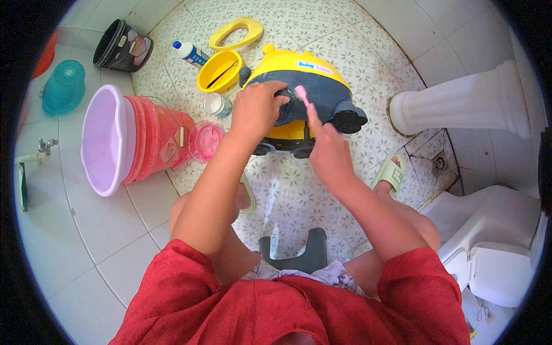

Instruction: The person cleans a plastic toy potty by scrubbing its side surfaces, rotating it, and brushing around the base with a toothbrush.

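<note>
In front of me a yellow and dark grey wheeled child's toy (pixel 321 86) rests tilted on the floor, its grey side and black wheels toward me. My left hand (pixel 259 109) is closed at a wheel on the toy's near left, thumb and fingers bent against it. A small pink brush (pixel 301 93) is in my right hand (pixel 332 150), with the index finger stretched along its handle. The brush head is against or just above the grey side; which one I cannot tell. Whitish wet specks dot that surface.
Behind lie a yellow ring (pixel 251 35), a yellow bowl (pixel 208 84) holding a dark stick-like thing, a blue-capped bottle (pixel 190 53) and a small white tub (pixel 217 105). Left stand a red bucket (pixel 150 135) with a lilac basin (pixel 103 141) and a pink container (pixel 208 141). A white pedestal (pixel 454 102) stands right.
</note>
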Available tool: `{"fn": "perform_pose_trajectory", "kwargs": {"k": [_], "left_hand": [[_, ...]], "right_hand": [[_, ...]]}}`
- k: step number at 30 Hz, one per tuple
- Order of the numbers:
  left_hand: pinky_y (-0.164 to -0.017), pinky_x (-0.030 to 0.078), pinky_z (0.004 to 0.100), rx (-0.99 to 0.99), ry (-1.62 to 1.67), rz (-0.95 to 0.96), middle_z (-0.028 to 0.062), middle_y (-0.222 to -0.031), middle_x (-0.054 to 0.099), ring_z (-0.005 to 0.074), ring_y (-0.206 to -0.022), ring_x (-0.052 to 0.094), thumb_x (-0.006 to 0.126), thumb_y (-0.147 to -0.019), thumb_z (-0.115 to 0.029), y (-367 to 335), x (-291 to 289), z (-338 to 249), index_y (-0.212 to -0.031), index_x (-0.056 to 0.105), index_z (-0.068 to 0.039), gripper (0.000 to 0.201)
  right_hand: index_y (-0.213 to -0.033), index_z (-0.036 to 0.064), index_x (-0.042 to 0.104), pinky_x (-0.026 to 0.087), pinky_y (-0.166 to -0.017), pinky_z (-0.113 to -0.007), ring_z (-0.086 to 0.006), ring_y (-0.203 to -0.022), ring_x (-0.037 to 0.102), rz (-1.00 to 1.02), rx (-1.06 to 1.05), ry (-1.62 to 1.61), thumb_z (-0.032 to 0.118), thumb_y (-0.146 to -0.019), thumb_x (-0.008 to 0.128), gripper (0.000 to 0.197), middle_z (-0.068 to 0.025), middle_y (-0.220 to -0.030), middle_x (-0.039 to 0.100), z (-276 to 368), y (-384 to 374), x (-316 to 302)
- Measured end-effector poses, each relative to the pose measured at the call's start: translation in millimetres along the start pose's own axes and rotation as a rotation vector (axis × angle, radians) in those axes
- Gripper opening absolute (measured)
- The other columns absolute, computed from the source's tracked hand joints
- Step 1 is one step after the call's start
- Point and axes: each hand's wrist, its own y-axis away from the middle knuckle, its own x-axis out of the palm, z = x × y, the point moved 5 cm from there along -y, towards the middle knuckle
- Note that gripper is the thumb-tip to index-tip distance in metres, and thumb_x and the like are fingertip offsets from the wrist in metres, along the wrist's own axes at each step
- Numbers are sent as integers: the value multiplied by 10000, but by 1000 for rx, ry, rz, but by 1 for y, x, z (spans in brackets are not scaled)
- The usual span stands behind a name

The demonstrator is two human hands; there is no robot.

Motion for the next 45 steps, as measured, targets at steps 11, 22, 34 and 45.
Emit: {"fn": "perform_pose_trajectory", "kwargs": {"k": [11, 22, 34, 45], "left_hand": [[-806, 514, 409, 45, 7, 51, 177, -1000, 675, 356, -890, 656, 703, -786, -151, 2, -4, -4, -1102, 686, -96, 321], [-814, 508, 414, 37, 43, 108, 196, -1007, 667, 373, -901, 647, 699, -779, -127, 1, -2, 2, -1120, 679, -102, 343], [-842, 505, 417, 8, 84, 46, 187, -1030, 668, 367, -940, 645, 695, -780, -116, -1, -6, -2, -1121, 677, -99, 342], [-827, 515, 407, 19, 6, 76, 168, -989, 688, 341, -889, 667, 709, -782, -181, -2, -6, -7, -1083, 699, -89, 315]], "right_hand": [[-1500, 173, 248, 512, -708, -470, -390, -782, 610, 84, -39, -40, -50, -764, 552, 827, -172, -959, 536, -2, 12, 18], [-1523, 197, 175, 499, -652, -464, -383, -776, 598, -31, -109, -53, -86, -735, 538, 912, -166, -952, 503, 0, 6, 32], [-1517, 209, 206, 494, -698, -487, -400, -786, 600, 19, -5, -145, -69, -747, 539, 884, -175, -937, 529, -6, 21, 41], [-1528, 190, 117, 482, -718, -509, -419, -807, 631, 63, 80, -168, -55, -792, 483, 857, -232, -876, 632, -2, 7, 26]]}}
